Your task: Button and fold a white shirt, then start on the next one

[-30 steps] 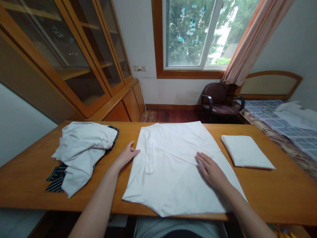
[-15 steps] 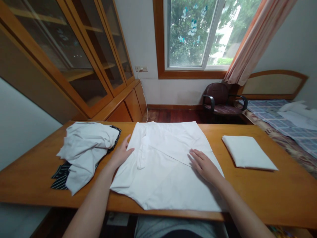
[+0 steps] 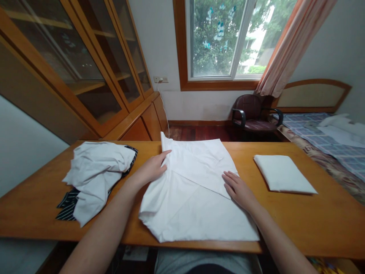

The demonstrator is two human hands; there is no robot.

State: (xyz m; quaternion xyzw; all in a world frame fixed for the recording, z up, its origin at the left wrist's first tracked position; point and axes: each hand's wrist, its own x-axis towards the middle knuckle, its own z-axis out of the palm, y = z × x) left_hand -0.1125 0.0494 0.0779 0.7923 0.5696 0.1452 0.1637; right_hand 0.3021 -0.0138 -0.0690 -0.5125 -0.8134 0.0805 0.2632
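Only a thin strip of the table's [image 3: 299, 228] front edge is left showing below the cloth [image 3: 196, 213]. More wood is visible to the right of it, while the left side is crossed by a forearm. The cloth itself is spread out between the two hands: its left edge is met by the left hand [image 3: 154, 168], its right edge is overlapped by the right hand [image 3: 238, 191]. The right fingers are held close together, pretty much flat, palm down. The left thumb and forefinger are set slightly apart at a raised fold; whether it's actually pinched can't be told. Farther out, the cloth is flanked by a rumpled pile [image 3: 99, 163] on the left and a folded bundle [image 3: 285, 174] on the right. The table's far edge is overlapped by the cloth's upper left corner, poking up. Past that, a chair [image 3: 248, 108] can be seen under the window [image 3: 219, 49].
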